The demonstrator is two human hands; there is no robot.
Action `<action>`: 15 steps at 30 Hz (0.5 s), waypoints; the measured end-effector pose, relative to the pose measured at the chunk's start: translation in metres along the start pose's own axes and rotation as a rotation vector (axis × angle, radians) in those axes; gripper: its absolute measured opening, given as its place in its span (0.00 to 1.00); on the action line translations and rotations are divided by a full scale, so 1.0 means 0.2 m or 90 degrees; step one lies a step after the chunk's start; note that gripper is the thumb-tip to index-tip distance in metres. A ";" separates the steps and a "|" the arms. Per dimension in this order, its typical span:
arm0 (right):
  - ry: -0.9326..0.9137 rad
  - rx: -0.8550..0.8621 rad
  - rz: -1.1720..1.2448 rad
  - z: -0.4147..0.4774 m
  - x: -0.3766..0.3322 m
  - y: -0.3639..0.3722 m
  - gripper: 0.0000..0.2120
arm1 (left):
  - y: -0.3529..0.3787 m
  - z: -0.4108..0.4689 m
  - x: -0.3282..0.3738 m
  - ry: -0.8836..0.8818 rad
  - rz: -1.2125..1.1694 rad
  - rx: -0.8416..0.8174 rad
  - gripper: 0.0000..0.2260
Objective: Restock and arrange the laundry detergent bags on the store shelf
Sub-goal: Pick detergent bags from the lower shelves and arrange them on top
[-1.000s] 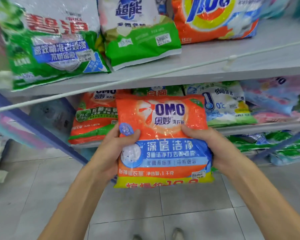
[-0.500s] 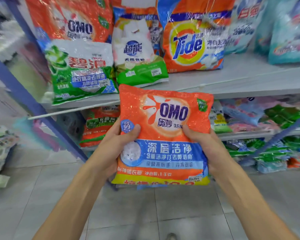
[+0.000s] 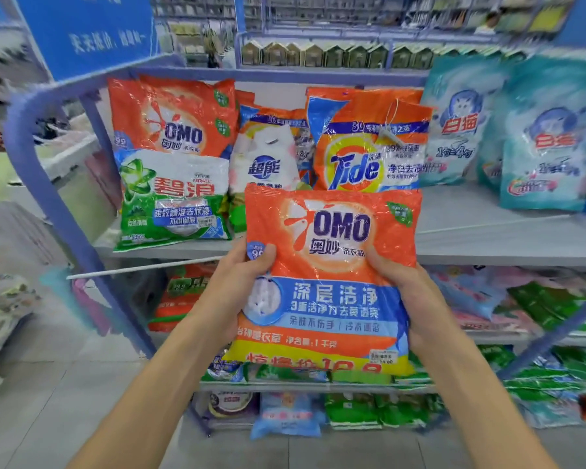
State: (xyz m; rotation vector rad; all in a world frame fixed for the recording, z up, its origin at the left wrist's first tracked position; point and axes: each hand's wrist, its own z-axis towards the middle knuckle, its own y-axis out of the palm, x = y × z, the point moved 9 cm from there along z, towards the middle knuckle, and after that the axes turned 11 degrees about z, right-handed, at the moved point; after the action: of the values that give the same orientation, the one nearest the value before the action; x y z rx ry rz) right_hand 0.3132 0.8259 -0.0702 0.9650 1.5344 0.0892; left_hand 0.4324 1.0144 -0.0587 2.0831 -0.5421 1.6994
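Where the held bag is, head view: the orange OMO bag (image 3: 332,265) is upright in the air in front of the upper shelf (image 3: 487,228), printed face toward the camera. Its top edge covers the bottoms of two bags behind it.
Left grip (image 3: 241,289): closed on the bag's left edge, thumb (image 3: 263,257) across the front, the other fingers hidden behind the bag.
Right grip (image 3: 406,292): closed on the bag's right edge at about the same height, thumb on the front.
Contact with the shelf: cannot tell whether the held bag touches the shelf board.
Upper shelf, left: a second OMO bag (image 3: 173,120) stands at the back, with a green-and-white bag (image 3: 173,201) leaning in front of it.
Upper shelf, middle: a white bag (image 3: 268,160) stands just beside a Tide bag (image 3: 369,147).
Upper shelf, right: two teal bags (image 3: 457,123) (image 3: 548,147) stand side by side, with bare board in front of them.
Lower shelves: an orange bag (image 3: 180,296) lies at the left. Green, pink and blue packs fill the rest, too blurred to read.
Frame: a blue post (image 3: 48,184) curves down the rack's left side.
Above: a blue sign (image 3: 88,32) hangs at upper left.
Floor (image 3: 65,384): pale tiles.
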 end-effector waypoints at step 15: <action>-0.106 -0.024 -0.037 0.34 -0.43 0.07 0.23 | 0.18 0.38 0.36 0.115 0.022 -0.004 0.11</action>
State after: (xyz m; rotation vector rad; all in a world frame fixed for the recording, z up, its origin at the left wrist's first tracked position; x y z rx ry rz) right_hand 0.3698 0.7514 -0.0105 0.8764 1.4018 -0.0033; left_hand 0.4887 0.9403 0.0006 1.9008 -0.5295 1.8801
